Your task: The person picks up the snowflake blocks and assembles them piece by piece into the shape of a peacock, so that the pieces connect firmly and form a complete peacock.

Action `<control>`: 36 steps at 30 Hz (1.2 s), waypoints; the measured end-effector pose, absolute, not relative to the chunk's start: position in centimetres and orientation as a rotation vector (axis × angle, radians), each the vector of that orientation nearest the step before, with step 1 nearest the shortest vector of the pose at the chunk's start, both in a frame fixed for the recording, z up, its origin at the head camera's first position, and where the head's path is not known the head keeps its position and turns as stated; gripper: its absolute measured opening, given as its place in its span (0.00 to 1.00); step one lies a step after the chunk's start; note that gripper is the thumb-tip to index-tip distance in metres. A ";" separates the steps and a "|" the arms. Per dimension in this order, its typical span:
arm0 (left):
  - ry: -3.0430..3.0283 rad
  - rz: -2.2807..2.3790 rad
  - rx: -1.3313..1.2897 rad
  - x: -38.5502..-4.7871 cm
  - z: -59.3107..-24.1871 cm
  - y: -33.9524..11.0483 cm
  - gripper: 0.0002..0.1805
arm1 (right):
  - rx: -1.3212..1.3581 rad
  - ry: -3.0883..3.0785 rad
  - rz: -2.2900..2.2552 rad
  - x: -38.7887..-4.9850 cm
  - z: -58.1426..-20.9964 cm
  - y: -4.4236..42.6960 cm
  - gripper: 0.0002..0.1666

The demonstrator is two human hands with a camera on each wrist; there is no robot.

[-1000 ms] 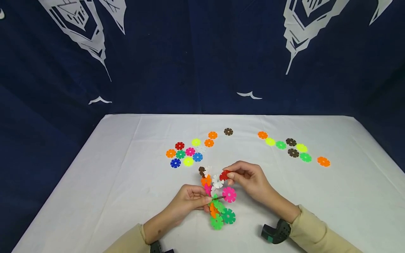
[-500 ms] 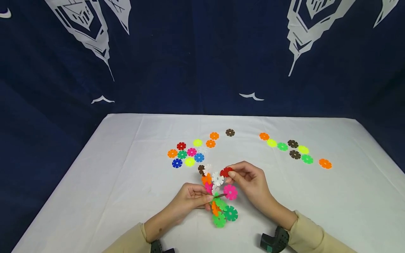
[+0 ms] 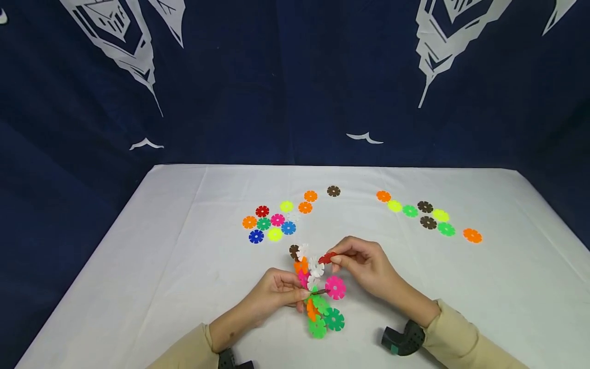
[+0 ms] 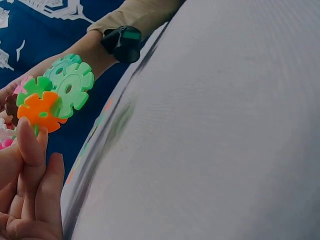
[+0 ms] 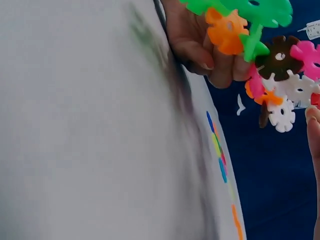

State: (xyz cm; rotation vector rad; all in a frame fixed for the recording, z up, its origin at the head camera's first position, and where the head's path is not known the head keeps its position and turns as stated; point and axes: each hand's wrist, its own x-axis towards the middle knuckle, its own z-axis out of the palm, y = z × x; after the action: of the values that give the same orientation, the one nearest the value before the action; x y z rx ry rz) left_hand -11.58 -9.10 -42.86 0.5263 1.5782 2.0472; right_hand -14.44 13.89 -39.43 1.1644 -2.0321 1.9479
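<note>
My left hand (image 3: 276,291) pinches a chain of interlocked, notched plastic flower discs near its middle, holding it above the table. The chain's lower end has green discs (image 3: 317,326) and an orange disc (image 3: 312,309); a pink disc (image 3: 335,287) sticks out to the right on a brown one. White discs (image 3: 315,267), another orange and a brown make up the upper end. Between thumb and fingers, my right hand (image 3: 361,260) pinches a red disc (image 3: 326,258) against or very near the upper white disc. Whether their notches engage, I cannot tell. In the right wrist view the red disc (image 5: 315,99) is mostly cut off.
Loose flower discs lie flat on the white table (image 3: 184,287): a group around a pink disc (image 3: 277,220) at back left, a brown disc (image 3: 334,191) behind, and a row with a green disc (image 3: 446,229) at back right. A dark blue curtain (image 3: 286,92) hangs behind.
The red disc has tilted from nearly face-on to a flatter angle and dipped slightly towards the white disc. My left hand keeps its hold on the chain.
</note>
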 end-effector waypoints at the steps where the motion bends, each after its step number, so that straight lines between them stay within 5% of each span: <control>1: 1.580 2.044 0.537 -11.6 -42.8 -9.1 0.12 | 1.185 -2.040 1.923 -14.5 -39.4 14.0 0.15; 7: 1.602 1.975 0.479 -11.9 -42.4 -9.2 0.12 | 1.121 -2.044 1.969 -14.6 -39.7 14.2 0.13; 16: 1.545 1.948 0.285 -12.0 -41.4 -9.7 0.26 | 1.063 -1.984 2.101 -14.4 -40.7 13.4 0.09; 26: 1.610 2.078 0.145 -11.9 -41.3 -9.4 0.15 | 1.048 -1.969 2.110 -14.5 -40.8 13.2 0.10; 36: 1.602 2.054 0.184 -12.0 -41.4 -9.5 0.19 | 1.108 -1.967 2.171 -14.7 -40.8 13.5 0.10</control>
State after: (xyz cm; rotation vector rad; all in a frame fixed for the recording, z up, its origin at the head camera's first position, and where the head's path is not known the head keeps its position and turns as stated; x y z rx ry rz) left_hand -11.98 -9.46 -41.39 0.1838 1.6023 2.0537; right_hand -14.66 13.49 -40.79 1.1082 -1.9668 2.1715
